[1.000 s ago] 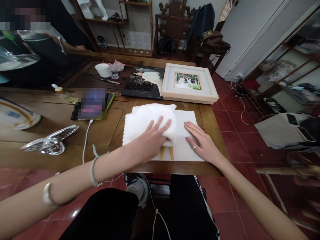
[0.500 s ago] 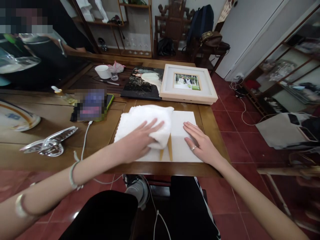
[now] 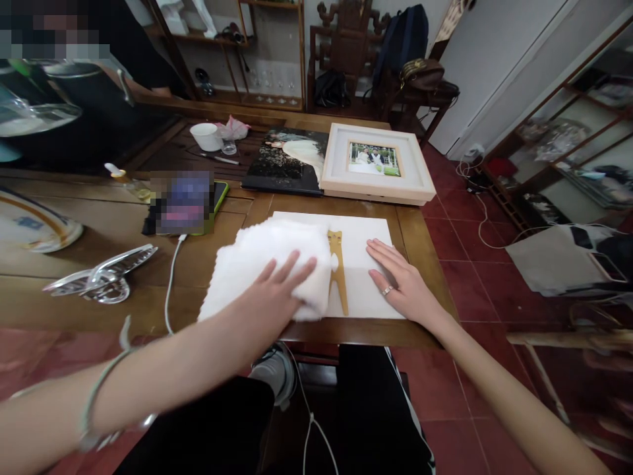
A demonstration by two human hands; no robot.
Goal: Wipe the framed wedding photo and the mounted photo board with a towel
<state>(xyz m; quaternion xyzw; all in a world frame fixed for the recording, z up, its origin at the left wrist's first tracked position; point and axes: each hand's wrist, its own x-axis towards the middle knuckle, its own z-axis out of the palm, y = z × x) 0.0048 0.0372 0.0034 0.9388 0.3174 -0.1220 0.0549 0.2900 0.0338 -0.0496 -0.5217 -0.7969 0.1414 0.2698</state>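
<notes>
My left hand [image 3: 277,287] lies spread on a folded white towel [image 3: 257,247], pressing it against a white panel [image 3: 363,241] at the table's front edge. The thumb cannot be made out. My right hand [image 3: 403,280] rests flat on the panel's right side, fingers stretched out, a ring on one finger. Between the hands, a gold-coloured, forked stand [image 3: 337,267] lies against the panel; the towel hides part of its left side.
Behind the panel are a white picture frame [image 3: 341,181] and a dark photo panel [image 3: 277,175]. To the left lie a phone [image 3: 220,194] with a cable, a dropper bottle [image 3: 141,191] and a silver hair clip [image 3: 106,277]. A white cup [image 3: 205,137] stands farther back. Another person [image 3: 133,39] is at upper left.
My left hand has slid the towel left and toward me, uncovering more of the gold-coloured stand and the panel's far edge. My right hand stays on the panel.
</notes>
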